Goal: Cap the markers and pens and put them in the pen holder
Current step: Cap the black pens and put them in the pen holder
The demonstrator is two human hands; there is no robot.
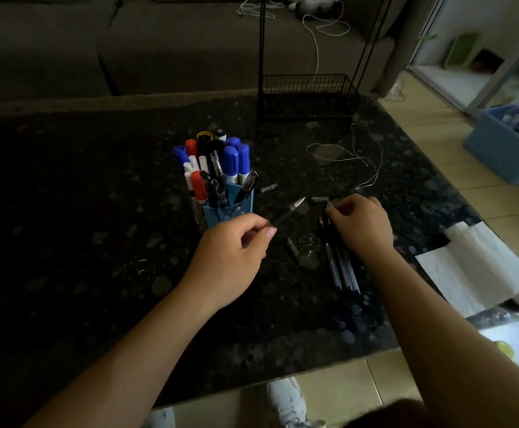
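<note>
Head view: the left hand [230, 254] pinches a slim black uncapped pen [287, 213] by its barrel, tip angled toward the right hand [360, 225], whose curled fingers pinch what looks like a small dark cap [329, 205]. Light, stiff, smooth plastic: hold mid-barrel and push the cap straight on. Clear-barrelled pens [341, 270] lie beneath the right wrist. The blue pen holder [230, 211], just beyond, is crowded. The dark speckled stone table [66, 211] offers room leftward; a white cord [344, 156] and black wire basket [307, 97] lie farther.

Speckled black table [97, 211], blue pen holder [230, 213], blue and red marker caps [231, 156], white paper [474, 267]
</note>
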